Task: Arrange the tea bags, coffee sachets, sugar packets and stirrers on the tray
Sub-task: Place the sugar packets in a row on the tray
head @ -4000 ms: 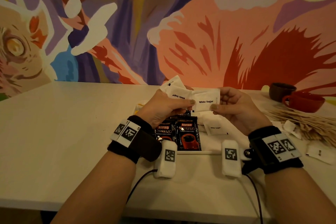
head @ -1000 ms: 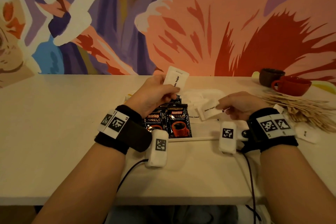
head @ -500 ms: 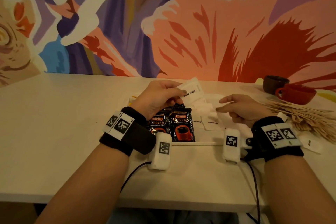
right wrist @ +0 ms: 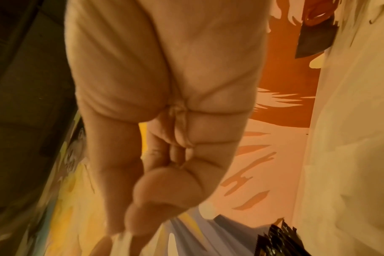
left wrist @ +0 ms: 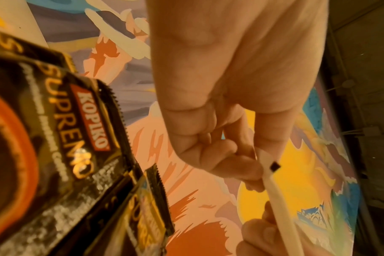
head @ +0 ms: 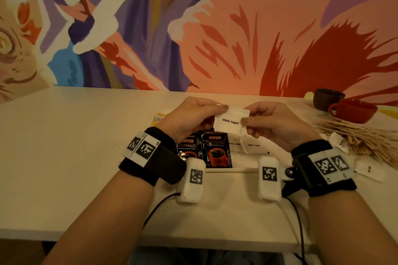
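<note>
Both hands hold one white sugar packet (head: 230, 121) in the air above the white tray (head: 237, 166). My left hand (head: 193, 118) pinches its top left corner and my right hand (head: 271, 122) pinches its right edge. The left wrist view shows the sugar packet (left wrist: 274, 187) edge-on between my fingertips. Two black coffee sachets (head: 217, 149) lie side by side on the tray below, with more sugar packets (head: 253, 145) to their right. Yellow tea bags (head: 159, 118) peek out behind my left hand. A pile of wooden stirrers (head: 353, 135) lies off the tray at the right.
A red cup (head: 353, 111) and a brown cup (head: 327, 98) stand at the back right by the mural wall. Loose sugar packets (head: 370, 171) lie on the table right of my right wrist. Cables run from both wrists over the table's front edge.
My right hand let go of its earlier packet on the tray, then rose to meet the left. Both hands now hold the packet that the left hand alone held before.
</note>
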`<action>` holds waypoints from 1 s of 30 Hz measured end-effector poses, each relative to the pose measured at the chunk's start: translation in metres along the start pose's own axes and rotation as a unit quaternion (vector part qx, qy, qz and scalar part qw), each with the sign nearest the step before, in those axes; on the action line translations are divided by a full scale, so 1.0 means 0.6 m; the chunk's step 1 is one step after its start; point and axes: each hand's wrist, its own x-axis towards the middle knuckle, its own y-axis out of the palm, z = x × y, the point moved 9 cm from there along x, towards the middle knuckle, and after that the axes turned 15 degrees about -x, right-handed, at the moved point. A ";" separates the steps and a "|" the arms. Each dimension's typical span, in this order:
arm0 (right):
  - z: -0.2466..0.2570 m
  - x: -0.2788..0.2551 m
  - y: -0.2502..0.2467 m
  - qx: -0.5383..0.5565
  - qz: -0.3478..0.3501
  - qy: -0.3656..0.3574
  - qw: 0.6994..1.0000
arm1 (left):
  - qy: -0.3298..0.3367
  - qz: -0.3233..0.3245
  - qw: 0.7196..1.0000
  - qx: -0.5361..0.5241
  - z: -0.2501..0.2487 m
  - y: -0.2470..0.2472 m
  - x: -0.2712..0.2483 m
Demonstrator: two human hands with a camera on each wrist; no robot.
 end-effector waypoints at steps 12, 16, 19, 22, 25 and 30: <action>-0.119 0.011 -0.050 -0.110 -0.030 0.240 0.964 | 0.033 -0.015 0.999 0.022 -0.012 -0.006 0.000; -0.119 0.013 -0.036 -0.084 -0.024 0.230 0.969 | 0.033 -0.008 0.999 0.014 -0.009 0.005 0.000; -0.113 0.003 -0.073 -0.108 -0.073 0.217 0.967 | 0.025 0.011 0.999 0.022 -0.010 0.035 0.001; -0.102 -0.029 -0.140 -0.160 -0.112 0.207 0.959 | 0.018 0.068 0.994 0.083 -0.018 0.094 -0.001; -0.092 -0.081 -0.225 -0.199 -0.138 0.202 0.949 | 0.014 0.132 0.985 0.114 -0.024 0.171 -0.001; -0.103 -0.167 -0.386 -0.325 -0.214 0.267 0.882 | -0.011 0.194 0.958 0.213 0.004 0.311 0.040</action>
